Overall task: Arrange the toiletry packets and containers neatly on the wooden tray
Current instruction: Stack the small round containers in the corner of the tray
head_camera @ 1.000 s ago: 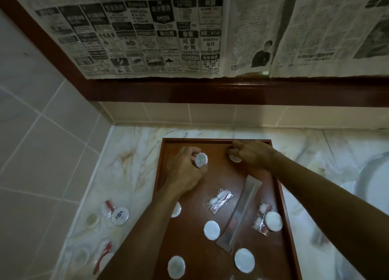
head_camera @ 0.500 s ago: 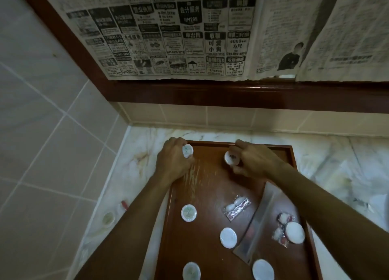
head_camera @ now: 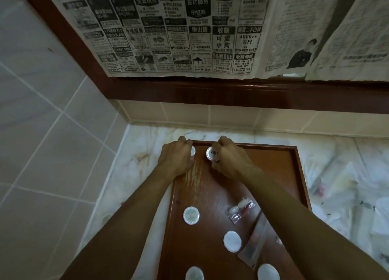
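A dark wooden tray [head_camera: 292, 166] lies on the marble counter. At its far left corner my left hand [head_camera: 175, 156] grips a small round white container [head_camera: 192, 151], mostly hidden by the fingers. Just to the right, my right hand [head_camera: 228, 160] pinches a second round white container [head_camera: 212, 153] with a dark mark on its lid. The two containers sit side by side, close to the tray's far rim. Nearer me on the tray lie several more round white containers [head_camera: 191, 215], a clear packet of cotton buds [head_camera: 241, 209] and a long clear sleeve [head_camera: 257, 243].
The marble counter [head_camera: 145, 153] meets a tiled wall [head_camera: 42, 121] on the left and a tiled backsplash behind. A dark wooden frame [head_camera: 231, 94] with newspaper [head_camera: 179, 31] taped over it hangs above. Clear plastic wrappers [head_camera: 345, 180] lie on the counter right of the tray.
Both hands have carried their containers toward the tray's far left corner and closer together. The camera has shifted left and tilted up.
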